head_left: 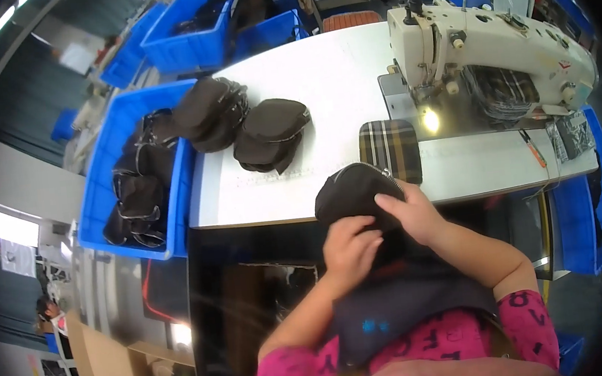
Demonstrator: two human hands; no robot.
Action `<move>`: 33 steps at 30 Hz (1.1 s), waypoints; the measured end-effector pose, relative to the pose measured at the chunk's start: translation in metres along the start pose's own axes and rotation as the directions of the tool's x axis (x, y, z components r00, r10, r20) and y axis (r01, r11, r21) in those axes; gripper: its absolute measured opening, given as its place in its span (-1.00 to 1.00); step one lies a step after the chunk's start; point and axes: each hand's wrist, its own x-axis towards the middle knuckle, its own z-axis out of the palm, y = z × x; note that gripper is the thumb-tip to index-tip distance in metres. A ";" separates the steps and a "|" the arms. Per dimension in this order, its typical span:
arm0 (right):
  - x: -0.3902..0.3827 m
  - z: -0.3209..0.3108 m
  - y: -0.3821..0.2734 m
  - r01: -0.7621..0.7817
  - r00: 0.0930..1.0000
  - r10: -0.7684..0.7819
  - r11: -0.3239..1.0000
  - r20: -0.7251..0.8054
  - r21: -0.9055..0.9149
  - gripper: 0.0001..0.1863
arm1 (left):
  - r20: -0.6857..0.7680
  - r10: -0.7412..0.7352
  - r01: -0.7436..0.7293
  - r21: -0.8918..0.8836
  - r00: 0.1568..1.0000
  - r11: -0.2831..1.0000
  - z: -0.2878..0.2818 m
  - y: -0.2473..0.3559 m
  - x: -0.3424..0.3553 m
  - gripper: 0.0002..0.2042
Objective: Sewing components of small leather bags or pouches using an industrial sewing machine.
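Observation:
At the table's front edge I hold a dark brown zip pouch (349, 192), its zipper curving along the upper right side. My right hand (415, 214) grips the pouch's right side, thumb on top. The curled fingers of my left hand (351, 250) close on its lower edge; their tips are partly hidden. Just beyond the pouch lies a plaid fabric panel (393, 141), partly covered by it. Stacks of similar dark pouches (274, 123) (208, 109) sit farther left on the white table (332, 67).
A sewing machine (485, 58) with its lamp lit stands at the right, plaid panels (500, 90) stacked by its arm. Orange-handled snips (534, 149) lie near a clear packet (573, 136). Blue bins flank the table; the left bin (90, 210) holds more pouches. A cardboard box (103, 363) stands lower left.

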 end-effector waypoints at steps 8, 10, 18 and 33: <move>-0.001 -0.001 -0.004 -0.043 0.934 0.153 0.945 0.322 -0.324 -0.50 | 0.374 -0.647 0.706 -0.598 0.665 0.379 -0.045 -0.034 0.019 -0.67; -0.001 0.004 -0.013 -0.016 0.891 0.206 0.906 0.406 -0.424 -0.47 | 0.538 -0.587 0.785 -0.529 0.604 0.322 -0.045 -0.042 0.010 -0.72; -0.029 -0.024 0.038 -0.421 0.903 0.416 0.907 0.113 0.024 -0.78 | 0.621 -0.489 0.745 -0.659 0.613 0.097 -0.012 -0.040 -0.033 -0.83; -0.021 -0.003 0.001 -0.080 0.931 0.238 0.874 0.278 -0.480 -0.72 | 0.729 -0.338 0.759 -0.373 0.596 0.533 -0.039 -0.022 0.009 -0.75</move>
